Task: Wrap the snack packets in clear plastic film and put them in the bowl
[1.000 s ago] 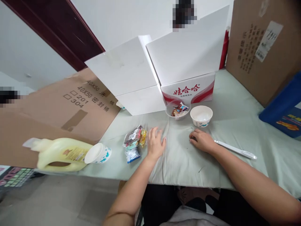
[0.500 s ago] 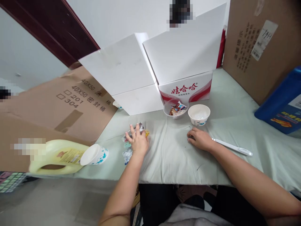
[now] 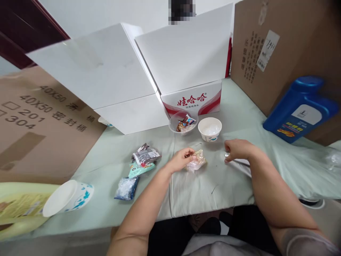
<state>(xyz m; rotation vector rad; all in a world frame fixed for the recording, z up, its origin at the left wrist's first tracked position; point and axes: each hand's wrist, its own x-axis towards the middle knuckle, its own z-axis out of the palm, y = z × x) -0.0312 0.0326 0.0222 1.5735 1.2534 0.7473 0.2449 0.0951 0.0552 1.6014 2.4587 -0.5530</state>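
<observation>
My left hand (image 3: 183, 160) has its fingers closed on a crinkled clear snack packet (image 3: 196, 161) with yellowish edges, at the middle of the table. My right hand (image 3: 238, 150) is curled with thumb and forefinger down at a long, slim white tool (image 3: 242, 161). A small shiny end of it shows by the thumb; the wrist and forearm cover part of the rest, so its kind is unclear. Ahead stand a white paper bowl (image 3: 210, 129) with blue print and a clear plastic bowl (image 3: 173, 125) holding wrapped snacks.
Left of my left forearm lie a brown packet (image 3: 147, 156), a mint-green packet (image 3: 141, 169) and a dark blue-edged packet (image 3: 126, 188). A paper cup (image 3: 82, 195) lies tipped by a pale yellow jug (image 3: 23, 206). White boxes (image 3: 186, 64), cartons (image 3: 266, 53) and a blue bottle (image 3: 295, 110) border the table.
My left hand has moved right from the packet pile, carrying the clear packet. The right hand has turned and curled its fingers down at the white tool. The view has swung right.
</observation>
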